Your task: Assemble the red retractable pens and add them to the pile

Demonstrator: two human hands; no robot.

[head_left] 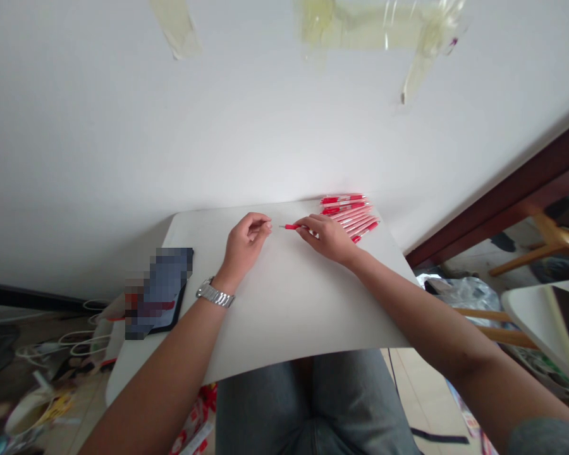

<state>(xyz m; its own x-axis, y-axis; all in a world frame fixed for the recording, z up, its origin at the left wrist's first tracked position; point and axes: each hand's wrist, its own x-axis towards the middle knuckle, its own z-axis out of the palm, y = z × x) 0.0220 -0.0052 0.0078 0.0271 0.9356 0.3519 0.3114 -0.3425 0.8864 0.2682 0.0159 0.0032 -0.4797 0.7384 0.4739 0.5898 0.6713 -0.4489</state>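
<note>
My right hand [326,237] is closed around a red pen [291,226] whose tip points left, just above the white table [284,316]. My left hand [245,243], with a metal watch on its wrist, is pinched shut close to the pen's tip on a small part I cannot make out. A pile of several red pens [353,213] lies at the far right corner of the table, just behind my right hand.
A dark tablet [164,294] lies at the table's left edge. The white wall [265,126] stands right behind the table. Cables and clutter [52,354] cover the floor at left. Wooden chair legs [540,246] and a white surface [545,322] are at right.
</note>
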